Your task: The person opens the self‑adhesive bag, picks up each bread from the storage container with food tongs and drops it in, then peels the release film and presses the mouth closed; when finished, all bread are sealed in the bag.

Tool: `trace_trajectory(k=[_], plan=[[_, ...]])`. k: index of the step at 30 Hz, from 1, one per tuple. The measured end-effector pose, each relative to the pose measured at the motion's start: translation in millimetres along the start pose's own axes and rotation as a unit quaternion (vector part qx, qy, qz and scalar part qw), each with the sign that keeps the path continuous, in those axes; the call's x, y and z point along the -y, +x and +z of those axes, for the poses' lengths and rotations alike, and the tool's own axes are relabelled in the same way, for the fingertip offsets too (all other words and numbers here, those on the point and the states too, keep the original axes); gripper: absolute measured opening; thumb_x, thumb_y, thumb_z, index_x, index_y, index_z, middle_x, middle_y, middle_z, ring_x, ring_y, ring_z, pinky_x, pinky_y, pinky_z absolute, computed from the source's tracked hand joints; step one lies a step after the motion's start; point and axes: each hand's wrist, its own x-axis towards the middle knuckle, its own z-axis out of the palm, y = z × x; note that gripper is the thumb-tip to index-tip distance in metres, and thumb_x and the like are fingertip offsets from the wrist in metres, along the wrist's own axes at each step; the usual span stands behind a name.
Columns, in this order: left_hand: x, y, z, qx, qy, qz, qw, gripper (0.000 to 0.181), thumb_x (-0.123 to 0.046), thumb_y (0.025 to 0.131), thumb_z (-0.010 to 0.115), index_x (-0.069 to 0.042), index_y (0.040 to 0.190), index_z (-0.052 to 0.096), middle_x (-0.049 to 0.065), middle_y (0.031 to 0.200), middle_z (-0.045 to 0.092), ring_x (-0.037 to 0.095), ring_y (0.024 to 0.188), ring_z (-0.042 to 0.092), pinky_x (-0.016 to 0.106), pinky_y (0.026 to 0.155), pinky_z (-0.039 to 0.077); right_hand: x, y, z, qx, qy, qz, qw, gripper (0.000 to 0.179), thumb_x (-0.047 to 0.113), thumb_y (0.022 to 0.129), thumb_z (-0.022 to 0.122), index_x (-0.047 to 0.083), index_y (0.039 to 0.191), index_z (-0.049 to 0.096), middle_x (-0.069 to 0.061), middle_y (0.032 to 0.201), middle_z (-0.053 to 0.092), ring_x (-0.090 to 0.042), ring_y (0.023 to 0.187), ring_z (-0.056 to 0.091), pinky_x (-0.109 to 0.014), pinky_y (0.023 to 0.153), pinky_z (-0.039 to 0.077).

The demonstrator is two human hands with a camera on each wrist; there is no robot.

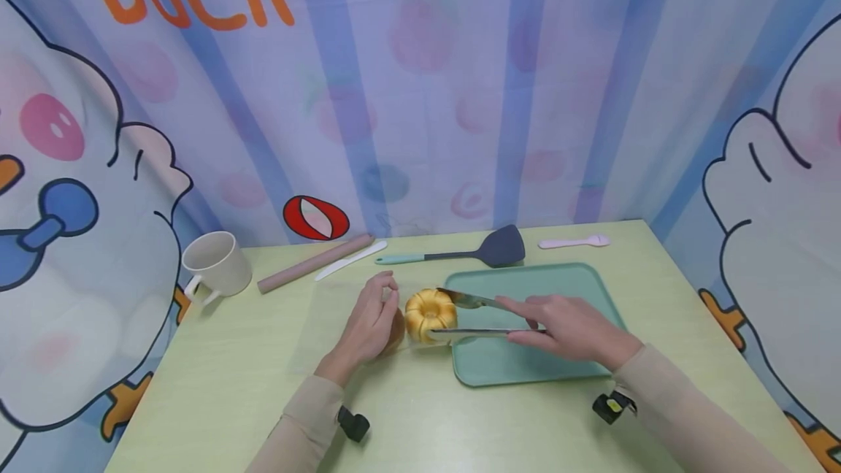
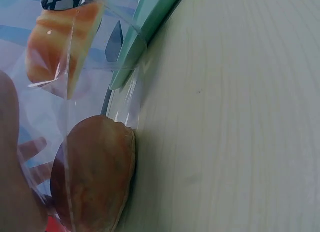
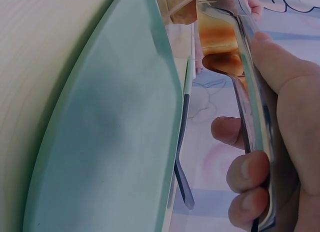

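My right hand grips metal tongs, one tip spoon-shaped and the other fork-like. Between the tips sits a golden, pumpkin-shaped bread, beside the tray's left edge and at the mouth of a clear plastic bag. A browner, rounded bread lies inside the bag, resting on the table and partly covered by my hand in the head view. My left hand holds the bag near its opening, with fingertips showing through the plastic in the left wrist view.
A green tray lies under my right hand. Behind are a spatula, a pink fork-like utensil, a white knife and a rolling pin. A cup stands at the back left, before a printed curtain.
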Motion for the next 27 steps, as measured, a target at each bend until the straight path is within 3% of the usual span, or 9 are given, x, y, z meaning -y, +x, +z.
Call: trace_trajectory(k=[8, 13, 27], plan=[[-1.1, -1.0, -0.6, 0.01, -0.005, 0.009, 0.9999, 0.018, -0.025, 0.114, 0.038, -0.011, 0.118, 0.048, 0.021, 0.151, 0.052, 0.039, 0.141, 0.049, 0.057, 0.117, 0.039, 1.3, 6.9, 3.0, 0.008, -0.012, 0.02, 0.9997, 0.06, 0.054, 0.104, 0.059, 0.021, 0.154, 0.056, 0.019, 0.074, 0.05, 0.003, 0.06, 0.044, -0.022, 0.052, 0.039], [-1.3, -1.4, 1.2, 0.001, 0.004, 0.026, 0.9996, 0.015, -0.022, 0.114, 0.04, -0.01, 0.116, 0.049, 0.024, 0.148, 0.055, 0.041, 0.136, 0.053, 0.058, 0.113, 0.042, 4.4, 15.0, 7.7, 0.012, -0.026, 0.029, 0.9992, 0.062, 0.056, 0.103, 0.059, 0.022, 0.154, 0.055, 0.017, 0.073, 0.049, 0.002, 0.06, 0.043, -0.022, 0.051, 0.038], [-1.9, -1.3, 3.1, -0.004, 0.014, 0.026, 0.9995, 0.014, -0.021, 0.113, 0.04, -0.011, 0.115, 0.049, 0.024, 0.147, 0.056, 0.043, 0.137, 0.052, 0.068, 0.116, 0.032, 13.6, 24.1, 8.4, 0.041, -0.033, 0.041, 0.9978, 0.063, 0.057, 0.104, 0.058, 0.019, 0.155, 0.055, 0.014, 0.069, 0.047, -0.001, 0.056, 0.041, -0.025, 0.05, 0.038]])
